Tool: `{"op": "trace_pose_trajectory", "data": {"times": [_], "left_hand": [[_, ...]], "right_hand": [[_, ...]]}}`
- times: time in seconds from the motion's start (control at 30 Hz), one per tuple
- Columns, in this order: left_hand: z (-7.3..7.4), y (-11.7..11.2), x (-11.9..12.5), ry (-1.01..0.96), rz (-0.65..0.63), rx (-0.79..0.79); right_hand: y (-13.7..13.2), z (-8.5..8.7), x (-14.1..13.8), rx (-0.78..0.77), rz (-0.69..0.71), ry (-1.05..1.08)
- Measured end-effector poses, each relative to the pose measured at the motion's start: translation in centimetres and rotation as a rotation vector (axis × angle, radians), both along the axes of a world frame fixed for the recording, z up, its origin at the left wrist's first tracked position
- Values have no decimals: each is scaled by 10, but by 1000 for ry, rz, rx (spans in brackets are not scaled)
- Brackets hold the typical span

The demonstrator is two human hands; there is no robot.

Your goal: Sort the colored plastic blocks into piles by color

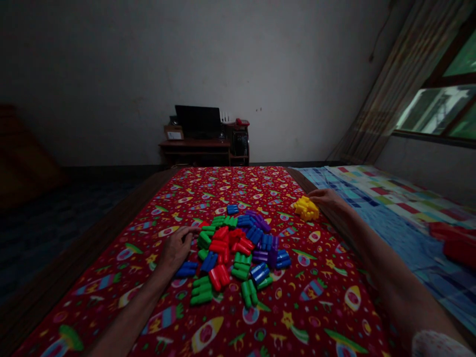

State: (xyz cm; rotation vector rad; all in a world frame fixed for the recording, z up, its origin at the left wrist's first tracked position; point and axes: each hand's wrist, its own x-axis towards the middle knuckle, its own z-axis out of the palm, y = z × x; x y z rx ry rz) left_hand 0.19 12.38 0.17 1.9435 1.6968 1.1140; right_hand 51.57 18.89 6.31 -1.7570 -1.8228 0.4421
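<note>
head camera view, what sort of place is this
Most likely a room in a home, possibly a bedroom: blue checked bedding is spread on the right, a long curtain hangs there, and a monitor stands on a small desk.

black monitor (199, 122) on desk (197, 144); curtain (390, 89) beside window (435, 111)

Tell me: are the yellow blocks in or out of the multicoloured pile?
Out. The yellow blocks sit clustered by the right hand, with patterned red cloth showing between them and the multicoloured pile.
</note>
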Motion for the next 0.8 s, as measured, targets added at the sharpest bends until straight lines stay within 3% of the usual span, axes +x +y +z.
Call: {"op": "trace_pose_trajectory", "data": {"times": [0.07,0.17,0.27,0.33,0.57,0.8], "left_hand": [[0,0,0,0,-6,-1],[2,-1,1,4,-7,-6],[2,-1,1,7,0,-10],[2,-1,1,9,6,-11],[-1,1,-2,12,12,0],[-3,2,-2,-6,-3,3]], "right_hand": [[3,0,0,-43,13,47],[8,-8,7,27,-131,48],[16,-19,19,96,-324,-90],[21,-28,25,74,-373,-239],[28,-48,24,46,-307,-414],[23,-43,19,43,-231,-449]]}}
